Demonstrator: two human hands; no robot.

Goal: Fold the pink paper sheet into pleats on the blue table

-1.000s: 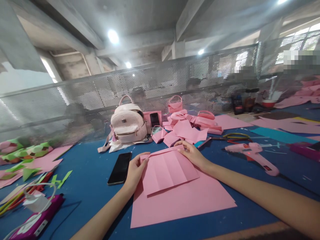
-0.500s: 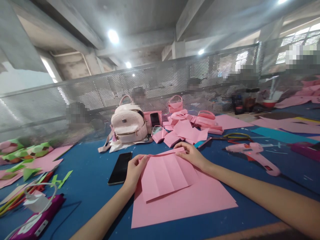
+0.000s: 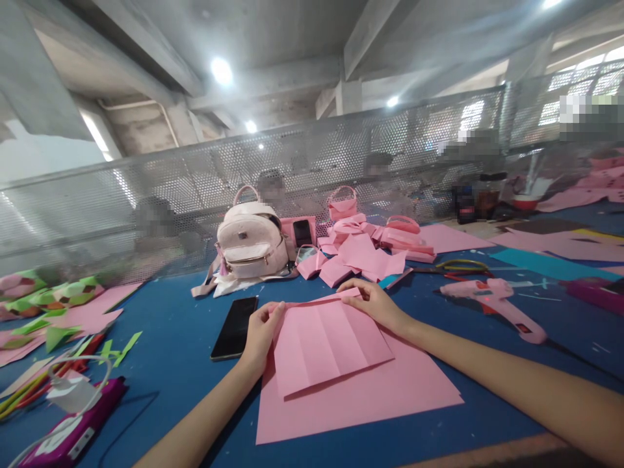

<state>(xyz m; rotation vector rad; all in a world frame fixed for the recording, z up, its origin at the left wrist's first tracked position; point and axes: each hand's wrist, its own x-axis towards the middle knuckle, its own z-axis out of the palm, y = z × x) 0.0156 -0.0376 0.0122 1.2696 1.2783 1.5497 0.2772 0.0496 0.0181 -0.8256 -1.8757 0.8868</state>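
Observation:
A creased sheet of pink paper (image 3: 331, 344) is held between my two hands, with several fold lines running down it. My left hand (image 3: 260, 328) pinches its upper left corner, thumb on top. At the upper right, my right hand (image 3: 373, 304) grips the top edge, where a narrow strip is bent over. Under it, a larger pink sheet (image 3: 361, 403) lies flat on the blue table (image 3: 170, 390). Close by my left hand rests a black smartphone (image 3: 234, 328).
Behind stand a pale pink backpack (image 3: 253, 240) and a heap of folded pink paper pieces (image 3: 355, 250). A pink glue gun (image 3: 497, 302) and scissors (image 3: 461, 266) lie to the right. At the lower left are a purple power strip (image 3: 78, 426) and green paper pieces (image 3: 119, 348).
The lower edge of the creased sheet has spread slightly to the right and lies a little flatter. Both hands keep nearly the same place and grip.

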